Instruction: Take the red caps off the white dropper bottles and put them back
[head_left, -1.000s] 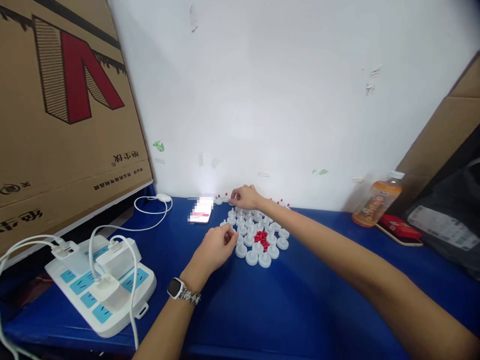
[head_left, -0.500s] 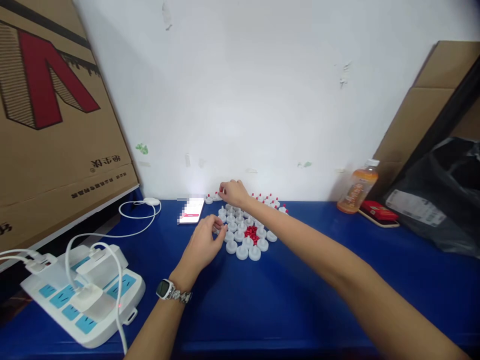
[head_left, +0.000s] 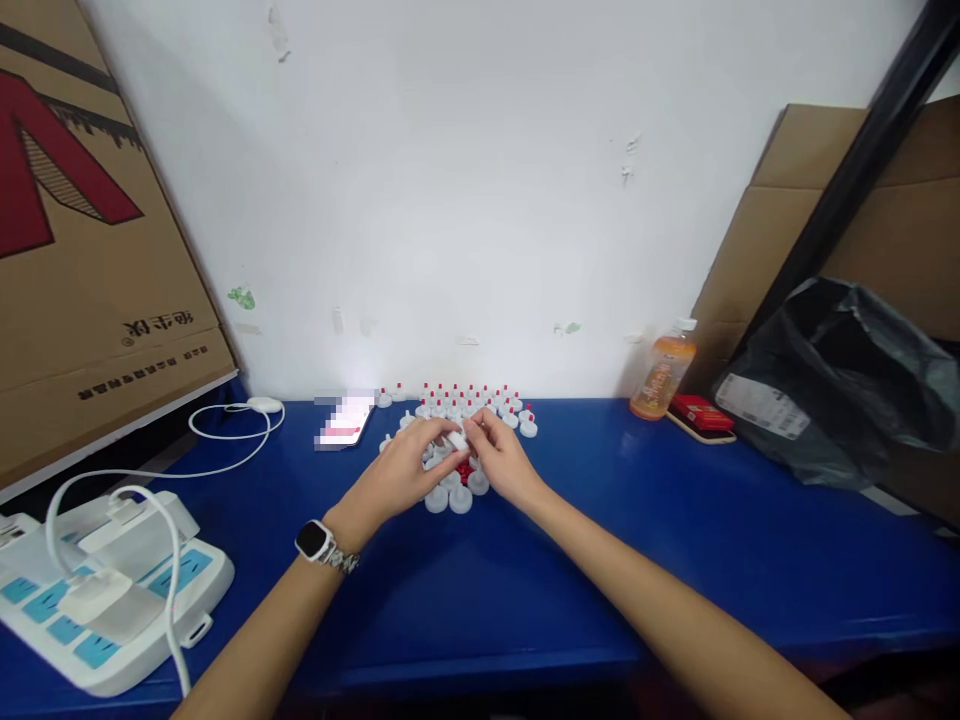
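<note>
My left hand (head_left: 405,468) grips a white nozzle cap (head_left: 455,440) between thumb and fingers, tilted above the others. Close against it, my right hand (head_left: 506,463) is closed in a pinch at the cap's narrow end; what its fingertips hold is hidden. Below both hands, white nozzle caps without red tips (head_left: 460,500) stand on the table, partly covered by my fingers. Loose small red tips (head_left: 464,471) lie heaped among them. Toward the wall stand rows of white nozzle caps with red tips (head_left: 471,398).
A lit phone (head_left: 346,420) lies left of the caps. At the left are a white power strip (head_left: 202,590) with plugs and cables and a large cardboard box (head_left: 90,290). An orange drink bottle (head_left: 663,372), a red packet (head_left: 700,412) and a dark plastic bag (head_left: 832,400) are at the right.
My right hand has come back from the rear rows to meet my left hand over the caps. My left hand has lifted a white nozzle cap. The view has turned slightly right.
</note>
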